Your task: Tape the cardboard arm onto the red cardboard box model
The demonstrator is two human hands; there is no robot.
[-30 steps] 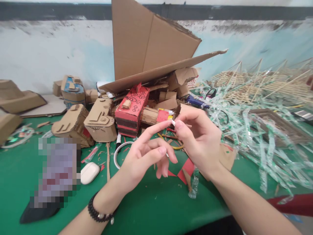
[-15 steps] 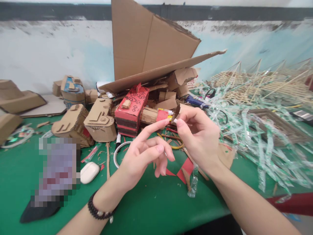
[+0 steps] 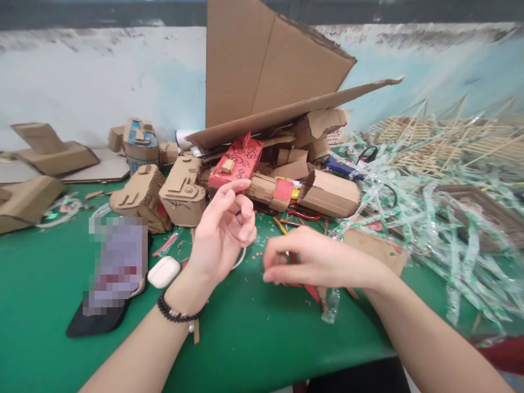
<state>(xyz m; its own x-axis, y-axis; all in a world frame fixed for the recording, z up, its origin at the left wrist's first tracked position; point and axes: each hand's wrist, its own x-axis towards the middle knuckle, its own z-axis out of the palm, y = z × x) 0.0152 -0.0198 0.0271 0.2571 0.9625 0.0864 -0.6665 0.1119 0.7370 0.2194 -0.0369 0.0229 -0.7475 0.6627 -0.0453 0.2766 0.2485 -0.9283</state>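
On the green table, the red box was behind the loosely open left hand, the right hand was curled, its grip could not be told, and the white case lay near the left wrist

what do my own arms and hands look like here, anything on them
Your left hand and right hand are both bare, with no gloves, and no sleeves show on either forearm. The left wrist wears a bracelet of dark round beads, with a few paler beads and a small light charm hanging from it. No ring, watch or bracelet shows on the right.
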